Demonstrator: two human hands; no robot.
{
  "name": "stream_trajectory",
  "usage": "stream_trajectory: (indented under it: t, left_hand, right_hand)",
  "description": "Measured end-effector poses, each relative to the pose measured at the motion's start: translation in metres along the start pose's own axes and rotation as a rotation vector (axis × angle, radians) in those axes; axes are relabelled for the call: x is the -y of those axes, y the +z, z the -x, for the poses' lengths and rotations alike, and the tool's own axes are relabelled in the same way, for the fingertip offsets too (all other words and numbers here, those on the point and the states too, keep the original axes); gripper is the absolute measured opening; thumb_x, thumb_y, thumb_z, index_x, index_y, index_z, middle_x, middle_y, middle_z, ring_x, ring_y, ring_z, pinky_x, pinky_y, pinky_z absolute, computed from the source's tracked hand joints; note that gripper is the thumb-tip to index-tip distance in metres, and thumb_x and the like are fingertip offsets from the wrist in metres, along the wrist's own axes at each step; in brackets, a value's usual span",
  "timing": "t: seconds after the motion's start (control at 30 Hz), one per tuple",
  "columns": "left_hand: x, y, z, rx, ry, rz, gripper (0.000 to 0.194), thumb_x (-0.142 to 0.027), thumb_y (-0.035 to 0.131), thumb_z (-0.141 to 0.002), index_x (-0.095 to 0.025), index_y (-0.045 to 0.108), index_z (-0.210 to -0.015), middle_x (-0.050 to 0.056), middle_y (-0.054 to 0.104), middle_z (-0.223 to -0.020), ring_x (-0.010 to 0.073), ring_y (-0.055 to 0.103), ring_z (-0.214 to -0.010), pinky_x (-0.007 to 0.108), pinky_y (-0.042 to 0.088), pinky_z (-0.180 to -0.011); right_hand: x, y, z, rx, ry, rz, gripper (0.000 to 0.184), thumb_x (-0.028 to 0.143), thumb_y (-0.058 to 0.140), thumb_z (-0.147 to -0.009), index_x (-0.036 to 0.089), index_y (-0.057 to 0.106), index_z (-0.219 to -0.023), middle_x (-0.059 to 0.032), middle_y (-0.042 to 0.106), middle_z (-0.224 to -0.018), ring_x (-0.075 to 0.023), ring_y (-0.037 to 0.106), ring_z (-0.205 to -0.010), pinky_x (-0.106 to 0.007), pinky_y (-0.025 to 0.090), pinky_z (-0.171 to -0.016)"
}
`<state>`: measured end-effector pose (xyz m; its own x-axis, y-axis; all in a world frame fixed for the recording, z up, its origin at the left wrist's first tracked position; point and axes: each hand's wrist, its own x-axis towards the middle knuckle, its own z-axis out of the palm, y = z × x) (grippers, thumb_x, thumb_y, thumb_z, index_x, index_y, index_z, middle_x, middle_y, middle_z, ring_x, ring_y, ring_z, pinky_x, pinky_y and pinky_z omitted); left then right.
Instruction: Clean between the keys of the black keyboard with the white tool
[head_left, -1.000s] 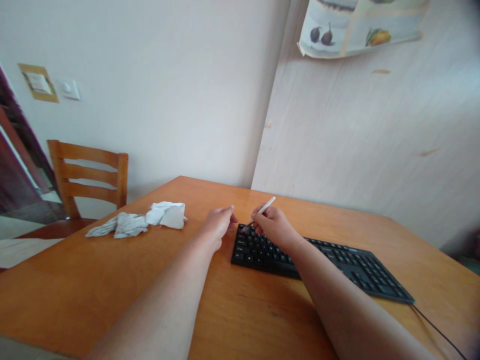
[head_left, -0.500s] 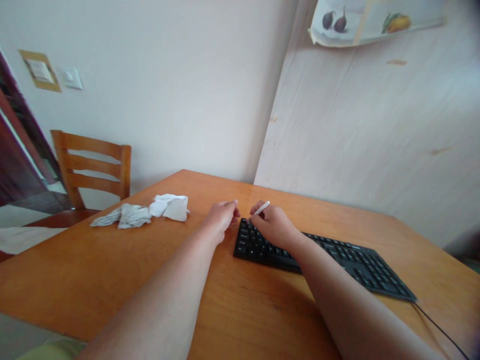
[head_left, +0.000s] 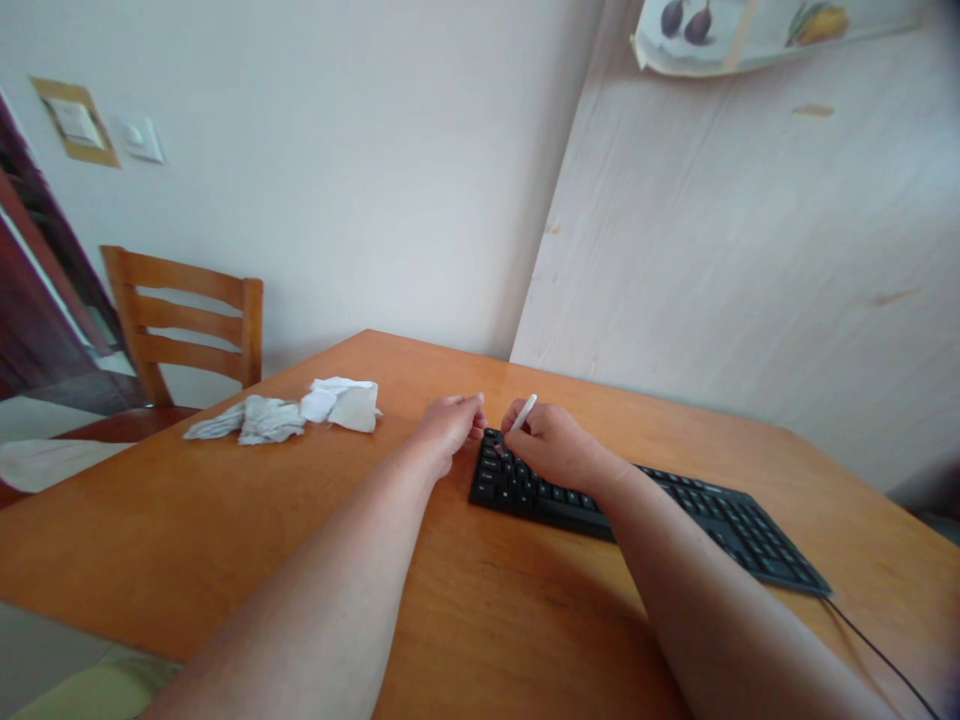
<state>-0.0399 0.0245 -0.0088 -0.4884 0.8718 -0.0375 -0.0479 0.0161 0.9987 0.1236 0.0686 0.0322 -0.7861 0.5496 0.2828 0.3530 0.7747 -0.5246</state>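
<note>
A black keyboard point(head_left: 551, 500) lies slantwise on the wooden table, its far left corner between my two hands. In my right hand point(head_left: 555, 440) is a slim white-handled tool point(head_left: 523, 412), pinched between thumb and fingers. The tool leans, and its lower end points down at the keys near the top left corner; what kind of tip it has is too small to make out. Just left of that corner is my left hand point(head_left: 451, 428), fingers curled and thumb close to them. Whether anything is between those fingers is hidden. My right forearm covers the keyboard's middle.
Crumpled white tissues point(head_left: 354, 405) and a greyish crumpled cloth point(head_left: 270, 418) lie on the table point(head_left: 480, 620) to the left. A wooden chair point(head_left: 187, 318) stands beyond its left edge. The keyboard's cable point(head_left: 877, 645) runs off at the lower right. A wall closes the back.
My right hand and the white-handled tool have shifted slightly at the keyboard's upper left keys, and the tool stands a little steeper. The whole view has tilted slightly downward.
</note>
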Motion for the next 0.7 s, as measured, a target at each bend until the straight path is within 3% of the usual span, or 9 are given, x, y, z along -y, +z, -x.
stream_trajectory:
  t: [0.47, 0.7]
  left_hand:
    - [0.004, 0.001, -0.003, 0.06, 0.02, -0.04, 0.03, -0.042, 0.06, -0.086, -0.017, 0.061, -0.068, 0.002, 0.064, -0.066, 0.0128, 0.059, -0.058, 0.028, 0.043, -0.064]
    - [0.004, 0.0, -0.003, 0.074, 0.033, -0.048, 0.032, -0.045, 0.06, -0.084, -0.017, 0.061, -0.069, 0.002, 0.064, -0.066, 0.0134, 0.059, -0.059, 0.028, 0.044, -0.065]
  right_hand:
    - [0.009, -0.002, 0.003, 0.139, 0.008, 0.084, 0.017, 0.017, 0.05, -0.081, 0.019, 0.05, -0.064, 0.0027, 0.051, -0.059, -0.011, 0.045, -0.057, -0.026, 0.031, -0.055]
    - [0.014, -0.004, 0.005, 0.16, 0.008, 0.076, 0.015, 0.018, 0.05, -0.081, 0.018, 0.054, -0.067, 0.0013, 0.055, -0.062, -0.0117, 0.049, -0.06, -0.026, 0.031, -0.055]
